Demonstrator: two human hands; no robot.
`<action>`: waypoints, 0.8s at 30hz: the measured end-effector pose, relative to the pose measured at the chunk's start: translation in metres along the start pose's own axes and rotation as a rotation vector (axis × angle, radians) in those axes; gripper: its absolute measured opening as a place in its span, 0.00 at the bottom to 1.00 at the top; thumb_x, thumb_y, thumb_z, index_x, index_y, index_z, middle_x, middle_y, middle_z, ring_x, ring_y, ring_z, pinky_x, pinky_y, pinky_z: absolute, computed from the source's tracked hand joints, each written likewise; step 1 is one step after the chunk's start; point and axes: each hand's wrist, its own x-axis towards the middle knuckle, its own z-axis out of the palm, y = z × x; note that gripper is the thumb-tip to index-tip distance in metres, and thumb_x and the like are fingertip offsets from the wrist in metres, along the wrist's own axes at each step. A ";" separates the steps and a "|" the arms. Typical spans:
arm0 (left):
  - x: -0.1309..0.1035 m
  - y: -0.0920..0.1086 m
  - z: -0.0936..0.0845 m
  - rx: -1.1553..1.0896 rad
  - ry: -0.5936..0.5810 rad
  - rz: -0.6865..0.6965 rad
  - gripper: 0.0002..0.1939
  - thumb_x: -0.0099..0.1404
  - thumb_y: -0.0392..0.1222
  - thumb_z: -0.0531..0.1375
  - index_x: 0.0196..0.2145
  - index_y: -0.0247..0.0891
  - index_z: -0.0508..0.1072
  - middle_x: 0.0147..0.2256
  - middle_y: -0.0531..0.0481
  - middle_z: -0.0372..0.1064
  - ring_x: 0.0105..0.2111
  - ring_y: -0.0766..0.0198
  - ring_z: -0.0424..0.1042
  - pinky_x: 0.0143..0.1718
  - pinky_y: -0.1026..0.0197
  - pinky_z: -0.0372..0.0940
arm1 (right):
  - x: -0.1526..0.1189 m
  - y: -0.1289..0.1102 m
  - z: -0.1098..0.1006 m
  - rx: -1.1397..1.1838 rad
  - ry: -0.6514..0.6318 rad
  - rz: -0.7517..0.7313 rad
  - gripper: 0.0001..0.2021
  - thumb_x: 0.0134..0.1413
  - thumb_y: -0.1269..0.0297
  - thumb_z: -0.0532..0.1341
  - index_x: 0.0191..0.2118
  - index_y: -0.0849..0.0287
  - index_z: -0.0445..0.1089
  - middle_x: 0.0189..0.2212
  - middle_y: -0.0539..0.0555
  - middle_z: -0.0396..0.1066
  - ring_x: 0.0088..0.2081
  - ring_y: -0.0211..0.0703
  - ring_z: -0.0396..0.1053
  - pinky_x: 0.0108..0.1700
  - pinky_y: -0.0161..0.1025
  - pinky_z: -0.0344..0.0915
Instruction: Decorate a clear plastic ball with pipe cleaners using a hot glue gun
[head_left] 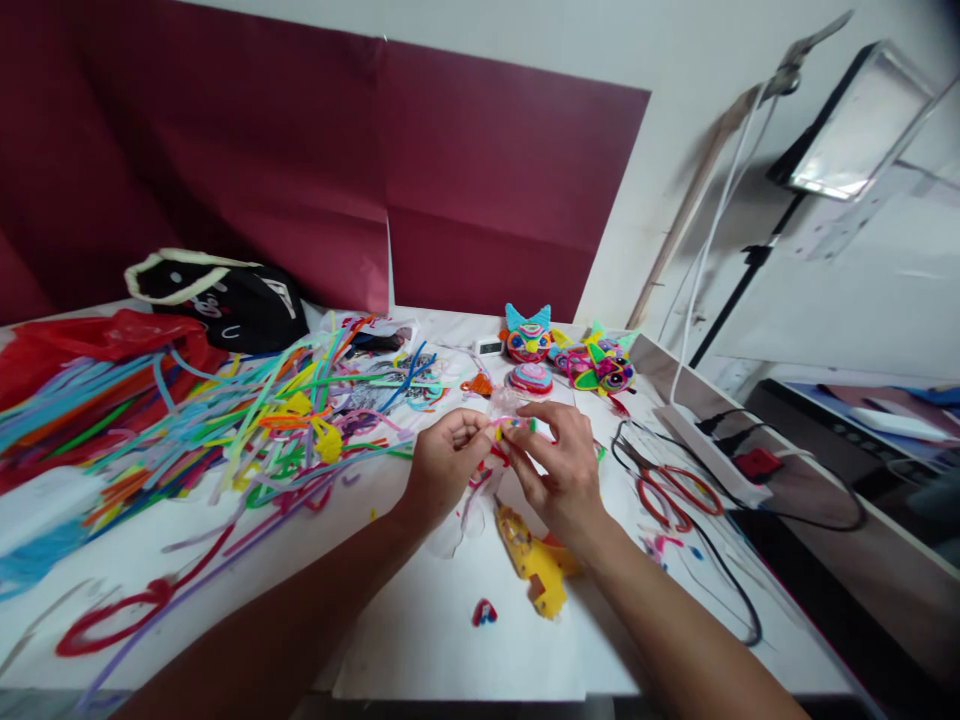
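Observation:
In the middle of the head view, my left hand [448, 455] and my right hand [556, 462] meet over the table. Between their fingertips they pinch a small multicoloured pipe-cleaner piece [517, 425], with pink, yellow and green showing; my fingers cover part of it. Just below my hands lies a yellow hot glue gun [536, 565], its nozzle pointing away from me. A small red, white and blue piece [484, 612] rests on the white paper nearer to me. Behind my hands sits a coiled pink and blue pipe-cleaner disc [529, 378].
Loose pipe cleaners [277, 410] are heaped at the left, beside a black bag [225, 305]. Two colourful pipe-cleaner figures, one blue-eared [528, 338] and one pink and green [600, 365], stand behind. Red-handled pliers [671, 490], cables and a power strip [712, 455] lie right.

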 end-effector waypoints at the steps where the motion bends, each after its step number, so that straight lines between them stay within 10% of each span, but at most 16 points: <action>1: 0.000 -0.001 0.000 0.002 0.002 0.002 0.07 0.54 0.43 0.62 0.27 0.37 0.70 0.18 0.59 0.64 0.14 0.74 0.59 0.17 0.71 0.56 | -0.001 0.000 0.000 0.002 0.001 0.004 0.05 0.59 0.70 0.63 0.40 0.54 0.73 0.44 0.57 0.72 0.45 0.50 0.68 0.44 0.48 0.62; 24: 0.000 -0.003 0.004 0.033 0.041 -0.001 0.06 0.52 0.41 0.63 0.27 0.37 0.72 0.18 0.59 0.63 0.15 0.74 0.58 0.16 0.71 0.55 | -0.006 -0.001 0.005 0.023 0.005 0.067 0.03 0.61 0.67 0.61 0.38 0.55 0.73 0.43 0.56 0.74 0.46 0.49 0.67 0.47 0.48 0.60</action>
